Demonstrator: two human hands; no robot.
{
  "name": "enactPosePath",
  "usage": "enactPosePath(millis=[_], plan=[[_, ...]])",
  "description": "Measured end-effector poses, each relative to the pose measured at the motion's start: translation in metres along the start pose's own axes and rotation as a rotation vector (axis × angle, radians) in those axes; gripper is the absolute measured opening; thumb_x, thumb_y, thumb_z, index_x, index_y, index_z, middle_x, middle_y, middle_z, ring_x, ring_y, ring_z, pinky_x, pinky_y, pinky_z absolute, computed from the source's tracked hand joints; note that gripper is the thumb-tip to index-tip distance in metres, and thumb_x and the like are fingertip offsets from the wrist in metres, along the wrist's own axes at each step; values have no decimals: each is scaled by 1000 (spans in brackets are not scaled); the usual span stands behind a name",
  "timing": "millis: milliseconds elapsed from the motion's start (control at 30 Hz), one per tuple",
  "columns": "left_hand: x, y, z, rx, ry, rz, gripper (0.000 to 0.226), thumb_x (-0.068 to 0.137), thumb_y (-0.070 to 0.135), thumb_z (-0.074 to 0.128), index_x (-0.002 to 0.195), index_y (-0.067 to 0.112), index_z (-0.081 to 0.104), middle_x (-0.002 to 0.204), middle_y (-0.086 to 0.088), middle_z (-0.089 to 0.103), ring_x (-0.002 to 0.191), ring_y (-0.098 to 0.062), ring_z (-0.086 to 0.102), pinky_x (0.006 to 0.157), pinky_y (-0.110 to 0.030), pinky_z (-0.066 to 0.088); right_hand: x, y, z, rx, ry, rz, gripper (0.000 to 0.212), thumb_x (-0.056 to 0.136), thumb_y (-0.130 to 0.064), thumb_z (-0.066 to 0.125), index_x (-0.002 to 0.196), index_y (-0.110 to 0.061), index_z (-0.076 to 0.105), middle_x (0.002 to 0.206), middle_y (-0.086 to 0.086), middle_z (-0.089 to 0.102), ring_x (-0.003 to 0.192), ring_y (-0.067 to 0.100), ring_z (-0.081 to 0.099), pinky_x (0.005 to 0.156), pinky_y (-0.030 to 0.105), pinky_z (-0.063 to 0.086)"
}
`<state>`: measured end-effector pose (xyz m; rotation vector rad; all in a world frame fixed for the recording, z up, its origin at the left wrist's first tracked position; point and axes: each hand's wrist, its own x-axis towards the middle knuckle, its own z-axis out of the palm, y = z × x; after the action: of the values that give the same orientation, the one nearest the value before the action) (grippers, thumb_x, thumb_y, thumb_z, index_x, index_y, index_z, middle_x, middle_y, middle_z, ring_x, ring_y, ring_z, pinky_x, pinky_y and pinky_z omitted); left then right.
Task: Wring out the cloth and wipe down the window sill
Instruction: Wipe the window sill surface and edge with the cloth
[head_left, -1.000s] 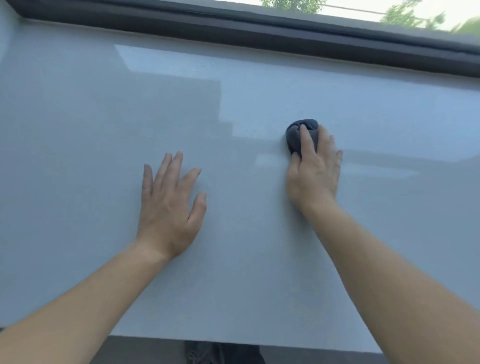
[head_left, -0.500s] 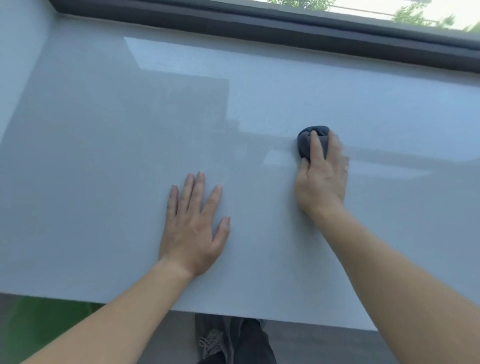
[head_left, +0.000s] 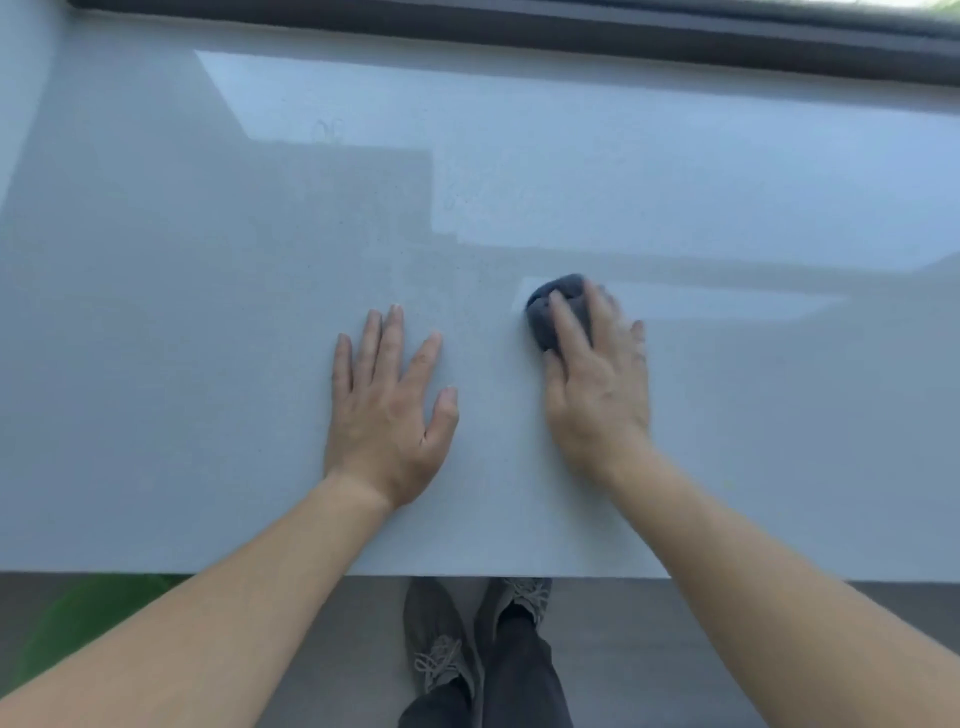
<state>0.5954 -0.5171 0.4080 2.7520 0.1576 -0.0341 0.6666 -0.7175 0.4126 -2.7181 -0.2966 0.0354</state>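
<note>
The left hand (head_left: 387, 415) lies flat on the pale window sill (head_left: 208, 312), fingers spread, holding nothing. Just to its right, mid-sill, sits the dark balled cloth (head_left: 543, 314). The right hand (head_left: 597, 405), slightly blurred, presses it down with fairly straight fingers laid over it.

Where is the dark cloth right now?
In the head view the cloth sits right of centre on the window sill, bunched under the fingers of the right hand, with the left hand flat on the sill just to its left.
</note>
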Motion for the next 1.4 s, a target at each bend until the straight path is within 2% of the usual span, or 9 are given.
enactPosePath(millis=[167,333,400,533,633,833,1067,1267,1400], plan=[[-2,1,-2,-21,5,60,63,93,48,29,149,22,41,166,-8,15,153,-20,7,121,-55,-2,-80,-5,3,-56,-189,-405,66,86,-17,52,150,-30,38,163,4,23,151,32,19,122,55,9],[-4,-1,-1,-16,1,70,62,93,50,24,146,24,46,165,-4,20,153,-19,6,122,-54,-3,-8,28,-19,-1,-20,98,57,98,-18,47,152,-26,34,164,2,16,152,26,12,124,48,-1],[-4,-1,-1,-21,-1,68,62,93,50,23,146,25,47,165,-3,20,153,-18,6,122,-52,-5,-11,17,-14,11,29,166,58,97,-17,47,153,-25,33,164,2,15,152,25,10,124,49,1],[-4,0,-3,-12,-9,64,65,92,51,22,147,26,45,165,-3,19,153,-18,6,122,-51,-6,-93,-20,7,-19,-87,-228,65,86,-13,51,149,-25,41,162,8,24,150,33,19,120,57,15],[-4,-1,-3,24,-28,75,66,92,52,19,149,26,41,166,-3,15,154,-19,4,121,-52,-6,-117,-13,2,-68,-204,-456,63,87,-17,43,149,-29,38,162,5,25,151,32,20,122,55,14],[-5,0,1,75,-35,71,66,92,53,21,150,26,37,166,-4,12,154,-19,0,121,-51,-9,-75,-3,-6,30,-38,43,63,91,-11,52,151,-24,38,164,6,20,151,33,14,123,52,10],[-8,5,-3,73,-55,61,68,92,50,19,152,21,36,166,-7,10,154,-20,1,121,-51,-10,-153,-13,1,-22,-192,-359,64,86,-18,43,149,-28,38,163,3,22,150,34,20,121,55,15],[-12,23,0,36,-35,69,64,94,45,27,149,16,39,165,-11,12,154,-22,4,121,-50,-10,-105,43,-31,3,48,183,61,91,-5,56,149,-19,43,162,9,24,150,34,19,123,53,11],[-10,52,7,-15,-19,133,65,93,46,25,148,14,41,164,-13,15,153,-24,8,122,-50,-7,-148,26,-17,-53,-33,-91,65,86,-11,54,149,-22,40,162,10,25,150,36,20,121,56,17]])
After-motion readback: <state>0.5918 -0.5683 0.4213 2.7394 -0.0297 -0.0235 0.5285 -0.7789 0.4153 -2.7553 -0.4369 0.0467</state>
